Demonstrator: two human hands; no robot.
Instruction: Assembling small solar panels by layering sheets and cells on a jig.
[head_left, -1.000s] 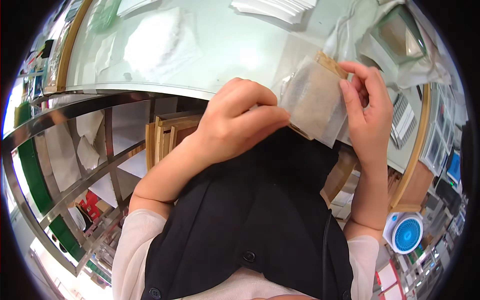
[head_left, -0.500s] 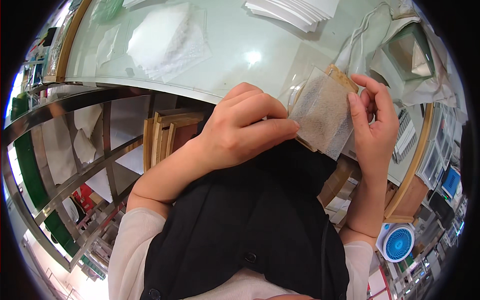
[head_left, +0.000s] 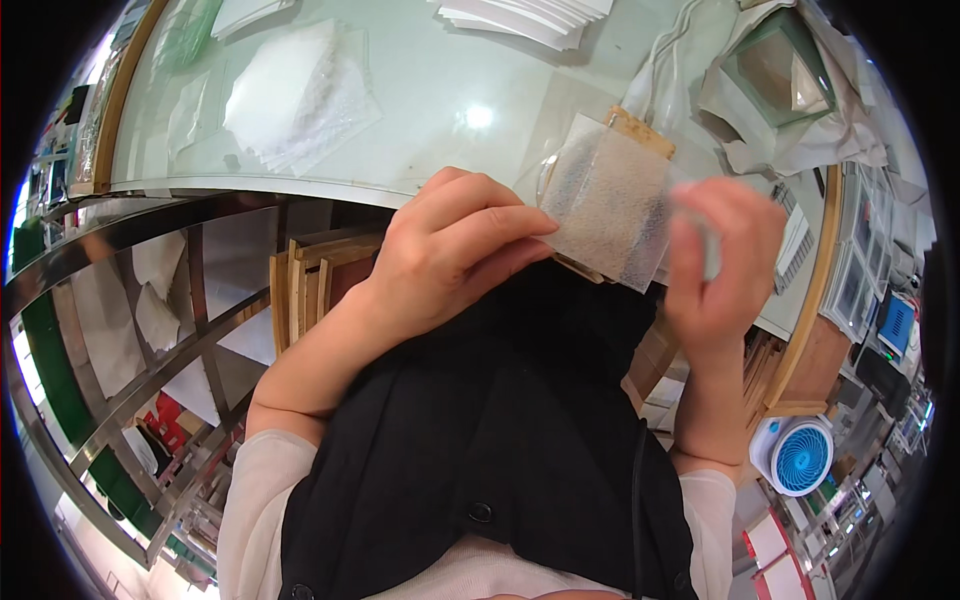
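A square, translucent, crinkly sheet point(head_left: 612, 200) lies over a small wooden board point(head_left: 640, 132) at the table's front edge. The board's tan end sticks out beyond the sheet's far side. My left hand point(head_left: 455, 240) is closed in a pinch at the sheet's left edge, thumb and fingertips together on it. Just off the sheet's right edge is my right hand point(head_left: 730, 255), smeared by motion. Its thumb and forefinger look apart, and nothing shows between them; the other fingers are curled. Part of a clear round object point(head_left: 546, 178) shows beside the sheet's left side.
On the table point(head_left: 430, 110) lie a pile of clear film sheets point(head_left: 290, 100) and a stack of white cards point(head_left: 530, 18). Glass panes in paper point(head_left: 780, 75) stand at the far right. Wooden frames point(head_left: 310, 275) fill a metal rack at left. A blue-white fan point(head_left: 800, 455) is lower right.
The whole scene has shifted slightly left and up in view. My right hand has drawn a little away from the sheet's right edge. The left hand keeps its pinch.
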